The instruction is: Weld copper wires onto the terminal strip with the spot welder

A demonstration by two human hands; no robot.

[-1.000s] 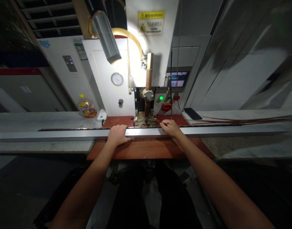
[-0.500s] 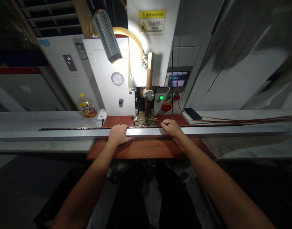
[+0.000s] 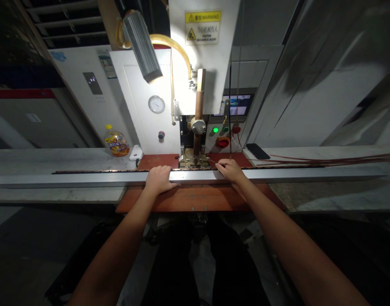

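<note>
A long silver metal bar [image 3: 195, 175] lies across the bench in front of a white machine. My left hand [image 3: 159, 179] is wrapped over it left of the machine's head, thumb along the near side. Just right of the head, my right hand [image 3: 230, 171] rests against the bar, its thumb and fingers pinched on a thin reddish-brown wire [image 3: 212, 161]. The copper-coloured electrode rod [image 3: 198, 106] points down between my hands, its tip close behind the bar. Under the tip sits a small brass-coloured fixture [image 3: 189, 159]. My right fingers partly hide the wire.
More reddish-brown wires [image 3: 338, 161] stretch off to the right. A black phone [image 3: 258, 151] lies behind the bar. A yellow-capped bottle [image 3: 117, 142] and a white box [image 3: 136, 153] stand at left. A red-brown board [image 3: 188, 199] forms the bench front.
Almost nothing differs. Both hands keep their places on the bar, and the view has shifted very slightly.
</note>
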